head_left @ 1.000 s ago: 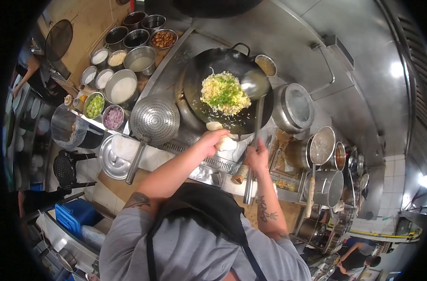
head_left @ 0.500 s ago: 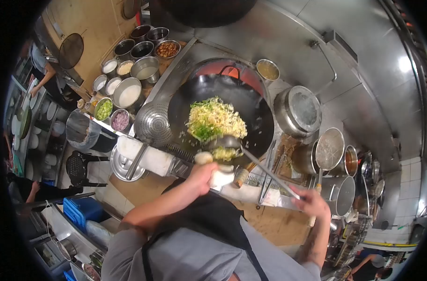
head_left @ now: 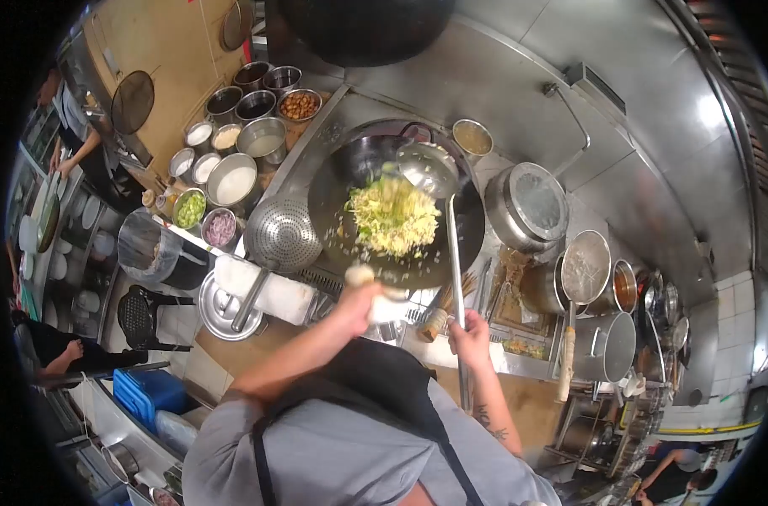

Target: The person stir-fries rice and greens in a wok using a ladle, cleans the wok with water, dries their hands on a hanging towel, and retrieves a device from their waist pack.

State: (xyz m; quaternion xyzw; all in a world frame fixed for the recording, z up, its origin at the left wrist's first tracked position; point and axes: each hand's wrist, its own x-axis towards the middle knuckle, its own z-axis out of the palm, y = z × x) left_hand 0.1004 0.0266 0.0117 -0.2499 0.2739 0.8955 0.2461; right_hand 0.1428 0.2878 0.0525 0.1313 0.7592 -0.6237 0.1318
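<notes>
A large black wok sits on the stove in front of me. My left hand is closed at its near rim, around the handle, with white cloth there; the fingers partly hide the grip. In the wok is a heap of pale yellow food with chopped greens, blurred by motion. My right hand is wrapped around the long metal shaft of a ladle, whose bowl is over the far side of the wok, beyond the food.
Left of the wok lies a perforated strainer; metal bowls of sauces, powders, chopped greens and diced purple onion stand beyond. A lidded pot, a small bowl and a mesh skimmer are on the right. Other people stand at the edges.
The ladle's bowl has swung from the wok's near side to its far side. My right hand has moved left, closer to my body. The food has shifted and the wok appears tilted differently.
</notes>
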